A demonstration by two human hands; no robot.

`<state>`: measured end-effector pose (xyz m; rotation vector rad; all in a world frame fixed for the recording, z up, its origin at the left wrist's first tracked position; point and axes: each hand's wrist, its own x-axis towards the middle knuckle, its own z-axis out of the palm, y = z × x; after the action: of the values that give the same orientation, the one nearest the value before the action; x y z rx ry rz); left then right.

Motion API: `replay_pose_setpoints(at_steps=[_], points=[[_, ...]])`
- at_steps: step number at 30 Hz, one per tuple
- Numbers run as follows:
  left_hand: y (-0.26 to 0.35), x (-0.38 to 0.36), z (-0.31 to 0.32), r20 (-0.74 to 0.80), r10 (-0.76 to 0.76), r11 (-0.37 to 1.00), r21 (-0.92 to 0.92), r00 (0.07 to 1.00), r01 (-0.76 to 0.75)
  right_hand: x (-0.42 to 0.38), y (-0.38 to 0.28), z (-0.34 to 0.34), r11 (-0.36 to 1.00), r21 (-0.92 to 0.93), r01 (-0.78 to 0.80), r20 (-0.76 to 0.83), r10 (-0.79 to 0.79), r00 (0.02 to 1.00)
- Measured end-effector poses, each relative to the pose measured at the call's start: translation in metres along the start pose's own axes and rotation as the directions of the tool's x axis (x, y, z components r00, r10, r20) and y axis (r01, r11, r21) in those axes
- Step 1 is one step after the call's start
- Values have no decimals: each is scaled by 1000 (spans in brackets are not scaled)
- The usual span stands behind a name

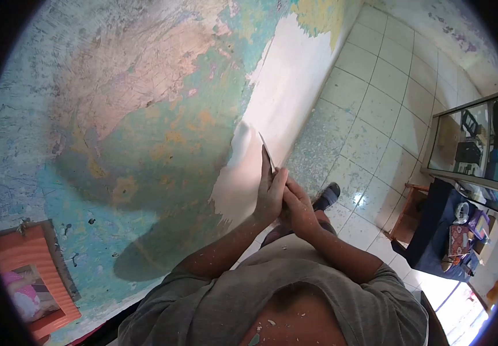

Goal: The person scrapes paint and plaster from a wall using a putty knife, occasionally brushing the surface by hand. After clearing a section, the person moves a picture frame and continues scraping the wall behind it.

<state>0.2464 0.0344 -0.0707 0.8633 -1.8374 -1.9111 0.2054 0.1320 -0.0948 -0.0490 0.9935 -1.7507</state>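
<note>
A thin, flat-bladed scraper [266, 149] points up along the wall, seen nearly edge-on; its handle is hidden in my hands. My right hand [299, 200] is closed at its lower end. My left hand [271, 193] presses against the blade's left side, thumb over it and fingers stretched along it. Both hands touch each other, just in front of a bare white strip [283, 75] low on the wall. Left of that strip, old green, pink and yellow paint [185, 138] is patchy and peeling.
White floor tiles [370, 109] run along the wall, strewn with paint flakes [318, 138]. My shoe [327, 196] stands on them. An orange-framed picture [58, 288] hangs at lower left. At right are a glass cabinet [442, 144] and a dark-covered table [427, 230] with several items.
</note>
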Motion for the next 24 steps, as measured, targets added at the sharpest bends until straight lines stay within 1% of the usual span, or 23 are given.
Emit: replay_pose_setpoints(at_steps=[1,2,3,5,6,7,8,9,10,11,12,13,14,15,16,17,18,19,20,21,22,23,24], points=[[-1,-3,-4,47,-106,980,-167,993,113,2,7,1,996,-78,46,24,-44,999],[-2,-8,-8,111,-204,918,-323,973,229,0,13,2,984,-153,91,51,-84,995],[-3,-9,-12,108,-212,917,-322,971,236,0,17,3,985,-150,83,49,-77,996],[7,-2,-19,123,-276,873,-382,953,303,3,7,18,950,-256,180,85,-163,983],[13,-4,-24,132,-243,912,-308,961,272,3,11,24,951,-253,177,85,-160,983],[20,-8,-28,130,-248,912,-304,960,277,2,16,31,942,-232,243,107,-224,969],[26,-12,-33,127,-210,929,-285,969,238,1,22,37,928,-211,308,126,-286,950],[28,-16,-38,126,-171,943,-266,977,200,4,31,37,930,-209,304,122,-283,951],[23,-18,-47,128,-175,942,-266,976,204,11,44,36,604,-534,591,241,-561,792],[14,-18,-56,100,-191,931,-297,976,213,14,51,37,99,-709,699,453,-695,558],[7,-21,-63,74,-207,919,-329,976,219,11,57,40,97,-711,697,451,-697,557],[10,-26,-64,80,-204,919,-328,976,219,9,60,45,512,-580,633,290,-597,748],[17,-30,-62,52,-217,931,-288,975,222,6,60,50,828,-344,443,185,-403,896],[20,-35,-62,22,-229,942,-248,973,227,-2,59,52,825,-345,447,182,-408,895],[17,-42,-63,28,-228,942,-248,973,228,-14,54,54,736,-433,521,222,-474,852],[13,-51,-64,6,-157,973,-171,988,155,-24,54,56,631,-511,584,268,-528,806],[10,-58,-64,-11,-82,993,-91,997,80,-30,64,57,630,-512,583,266,-530,805],[9,-59,-59,-8,-80,993,-90,997,79,-35,73,60,811,-349,469,169,-438,883],[10,-59,-51,-126,60,998,12,990,-59,-38,78,62,932,-153,329,98,-317,943],[12,-57,-46,-226,208,975,125,952,-184,-30,78,60,931,-153,332,97,-320,942],[20,-48,-54,-159,144,983,135,977,-123,-16,65,60,840,-413,353,156,-316,936],[27,-36,-63,-93,76,987,148,993,-62,-9,55,60,681,-638,358,210,-294,932],[19,-28,-68,-100,-54,996,67,993,61,-9,50,64,681,-639,357,207,-295,933]])
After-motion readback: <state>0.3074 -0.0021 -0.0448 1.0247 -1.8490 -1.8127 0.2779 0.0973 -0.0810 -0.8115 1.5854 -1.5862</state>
